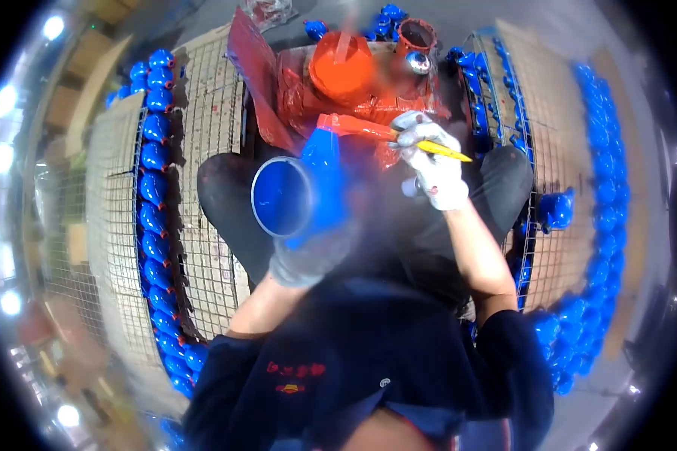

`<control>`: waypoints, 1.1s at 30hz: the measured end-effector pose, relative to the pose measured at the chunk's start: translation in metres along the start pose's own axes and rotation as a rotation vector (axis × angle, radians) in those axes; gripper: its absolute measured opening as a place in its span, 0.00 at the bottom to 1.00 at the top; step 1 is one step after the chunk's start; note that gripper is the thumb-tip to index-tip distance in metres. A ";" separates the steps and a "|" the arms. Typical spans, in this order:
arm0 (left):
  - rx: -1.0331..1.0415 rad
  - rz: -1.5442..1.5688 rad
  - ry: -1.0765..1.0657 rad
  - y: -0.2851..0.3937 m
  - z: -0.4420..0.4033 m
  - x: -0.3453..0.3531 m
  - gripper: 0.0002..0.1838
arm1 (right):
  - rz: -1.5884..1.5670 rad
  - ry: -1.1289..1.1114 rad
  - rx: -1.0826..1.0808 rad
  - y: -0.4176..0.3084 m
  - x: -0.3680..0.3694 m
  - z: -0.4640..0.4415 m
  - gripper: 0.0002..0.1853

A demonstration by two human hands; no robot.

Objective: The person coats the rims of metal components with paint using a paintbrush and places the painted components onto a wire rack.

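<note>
Orange paint tub [342,79] at 12 o'clock; red-smeared can [402,39] at 1, contents unclear. Blue pot [329,184]: mouth toward 9, blue inside. Left arm comes in from 7, gloved left hand [308,259] clamped on pot's 6 o'clock side, fingers blurred. Right hand [434,159] pinches yellow-handled brush [368,128], red end touching pot's 12 o'clock tip.

Open passage lies between the blue vessel [325,188] and the right grip [436,165], bridged by the brush [362,126]; 2 knees [222,188] flank it, and a red panel [259,83] obstructs beyond.
</note>
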State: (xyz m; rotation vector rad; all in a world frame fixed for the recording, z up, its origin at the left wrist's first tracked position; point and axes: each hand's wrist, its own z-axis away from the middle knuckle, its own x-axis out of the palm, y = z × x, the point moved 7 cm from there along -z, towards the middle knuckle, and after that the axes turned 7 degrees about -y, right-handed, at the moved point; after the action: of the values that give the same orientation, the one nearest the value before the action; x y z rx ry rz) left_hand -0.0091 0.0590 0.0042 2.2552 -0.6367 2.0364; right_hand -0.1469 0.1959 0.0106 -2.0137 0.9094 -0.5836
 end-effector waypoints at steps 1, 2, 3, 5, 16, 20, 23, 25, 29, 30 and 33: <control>-0.021 0.209 -0.143 -0.011 -0.011 0.005 0.36 | -0.121 0.076 0.124 0.021 0.000 0.008 0.09; -0.074 0.425 -0.280 -0.022 -0.021 0.010 0.35 | -0.330 0.126 0.130 0.036 0.006 0.011 0.07; -0.153 0.614 -0.402 -0.033 -0.029 0.015 0.33 | -0.392 0.154 0.136 0.045 0.010 0.012 0.08; -0.275 0.714 -0.510 -0.039 -0.035 0.023 0.36 | -0.410 0.241 0.151 0.052 0.000 0.012 0.08; 0.232 -0.523 -0.220 0.100 -0.032 0.039 0.51 | 0.744 -0.123 0.134 0.071 -0.054 -0.060 0.12; 0.165 -0.302 -0.354 0.113 -0.070 0.061 0.44 | 1.141 -0.375 -0.014 0.125 -0.037 -0.080 0.13; 0.385 -0.179 -0.237 0.128 -0.076 0.058 0.44 | 1.329 -0.471 0.123 0.163 -0.034 -0.090 0.13; 0.439 -0.081 -0.185 0.134 -0.076 0.056 0.44 | 1.359 -0.476 0.113 0.171 -0.035 -0.094 0.13; 0.433 -0.338 -0.087 0.144 -0.064 0.034 0.41 | 1.422 -0.518 0.070 0.141 -0.028 -0.089 0.12; 0.476 -0.536 0.012 0.152 -0.057 0.023 0.41 | 1.428 -0.511 0.028 0.131 -0.027 -0.084 0.11; 0.576 -1.040 0.271 0.148 -0.046 0.020 0.36 | 1.237 -0.314 -0.166 0.091 -0.034 -0.073 0.12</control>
State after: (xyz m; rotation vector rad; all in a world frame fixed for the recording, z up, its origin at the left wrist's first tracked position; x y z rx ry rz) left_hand -0.0992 -0.0677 -0.0064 1.7583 1.0437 1.9267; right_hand -0.2525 0.1502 -0.0279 -1.2289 1.7475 0.4909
